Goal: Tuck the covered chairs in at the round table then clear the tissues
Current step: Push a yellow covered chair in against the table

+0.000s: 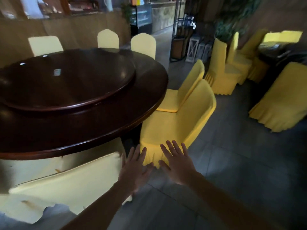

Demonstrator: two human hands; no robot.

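Round table [93, 120] — dark polished wood, with a raised turntable [66, 80] on top; it fills the room from nine to twelve o'clock. One small pale item [57, 72] lies on the turntable, too blurred to identify.

Covered chair, bright yellow [176, 123] — at the table's four o'clock edge, seat partly under the rim, back angled away from the table. A second yellow chair [184, 90] stands just beyond it, touching or nearly so.

Pale covered chair [66, 185] — at the table's six o'clock, back toward me, cover frayed along the hem.

Three more pale chairs [108, 39] — at the far rim, around twelve o'clock.

Left hand [134, 168] — fingers straight and spread, in front of the skirt of the bright yellow chair at its near corner; blurred, so contact cannot be told.

Right hand [176, 163] — fingers straight and fanned, palm down, over the same corner of the skirt; nothing held.

Further yellow chairs [222, 70] — grouped at two o'clock by another table [282, 52], well apart.

Floor [232, 163] — grey tile.
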